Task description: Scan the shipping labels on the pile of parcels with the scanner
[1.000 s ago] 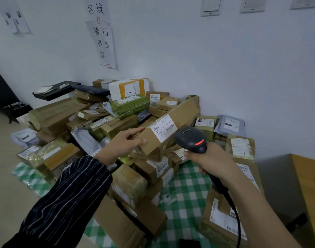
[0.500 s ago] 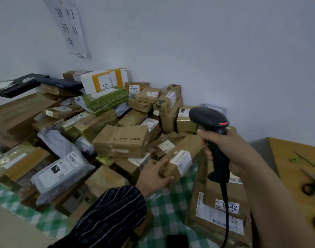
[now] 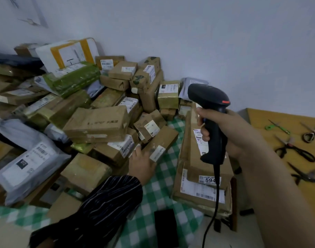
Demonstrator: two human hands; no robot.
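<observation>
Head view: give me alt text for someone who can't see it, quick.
The right hand grips a black corded handheld scanner upright, near a stack of flat brown cardboard parcels. The left hand touches the end of a long brown cardboard parcel with a white label, at the edge of a parcel pile on a green-and-white checked cloth.

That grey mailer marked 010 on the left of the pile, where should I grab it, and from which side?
Probably pinch the grey mailer along its near right edge, from the front, once the left hand lets go of the long brown parcel; the right hand holds the scanner. It's a soft bag, label-up on the pile; that edge is uncovered and clear of the label.
</observation>
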